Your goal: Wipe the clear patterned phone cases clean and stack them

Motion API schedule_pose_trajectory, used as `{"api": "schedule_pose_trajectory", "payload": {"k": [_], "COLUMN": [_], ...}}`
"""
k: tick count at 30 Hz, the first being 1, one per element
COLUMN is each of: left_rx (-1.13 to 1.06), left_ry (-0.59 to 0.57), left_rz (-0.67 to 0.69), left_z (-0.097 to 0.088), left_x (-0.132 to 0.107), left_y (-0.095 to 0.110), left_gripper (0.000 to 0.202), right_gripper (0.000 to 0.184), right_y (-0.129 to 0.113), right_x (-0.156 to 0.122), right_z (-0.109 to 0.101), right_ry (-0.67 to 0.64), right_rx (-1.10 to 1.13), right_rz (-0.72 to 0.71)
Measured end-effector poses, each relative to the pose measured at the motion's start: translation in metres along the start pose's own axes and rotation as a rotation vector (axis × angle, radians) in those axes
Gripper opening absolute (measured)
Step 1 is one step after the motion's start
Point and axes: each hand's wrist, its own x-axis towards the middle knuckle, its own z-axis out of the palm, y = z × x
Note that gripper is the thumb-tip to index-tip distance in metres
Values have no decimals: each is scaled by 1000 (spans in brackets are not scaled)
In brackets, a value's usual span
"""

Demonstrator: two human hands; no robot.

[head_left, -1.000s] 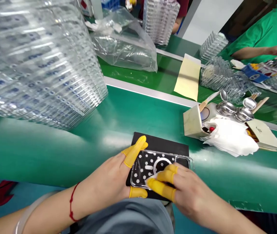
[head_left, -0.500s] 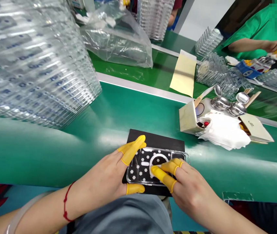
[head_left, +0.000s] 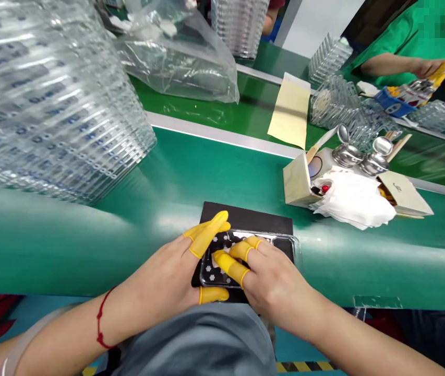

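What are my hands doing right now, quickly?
Left hand: closed, holding the clear phone case.
Right hand: closed on the case, fingers pressing on it.

Both hands close together, palms down, fingers capped

The left hand (head_left: 155, 277) reaches in from the lower left, its two upper fingers (head_left: 206, 235) held together in yellow finger cots and a third capped finger (head_left: 213, 295) curled low beneath them. The right hand (head_left: 275, 277) angles in from the lower right, its capped fingers (head_left: 230, 263) bent and pressing down, their tips just beside the left hand. A red string bracelet (head_left: 99, 324) and a pale bangle (head_left: 22, 334) circle the left wrist and forearm; the bare right forearm (head_left: 363, 339) stretches out towards the lower right corner.
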Motion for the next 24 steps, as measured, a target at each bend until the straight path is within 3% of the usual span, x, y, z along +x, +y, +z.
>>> {"api": "schedule_pose_trajectory", "payload": {"k": [24], "left_rx": [-25], "left_ry": [4], "left_rz": [16], "left_z": [1], "left_x": [-1], "left_y": [1], "left_gripper": [107], "right_gripper": [42], "right_y": [-3], "right_x": [3], "right_z": [-7], "right_ry": [-1], "right_rx": [-36], "right_rz": [24]}}
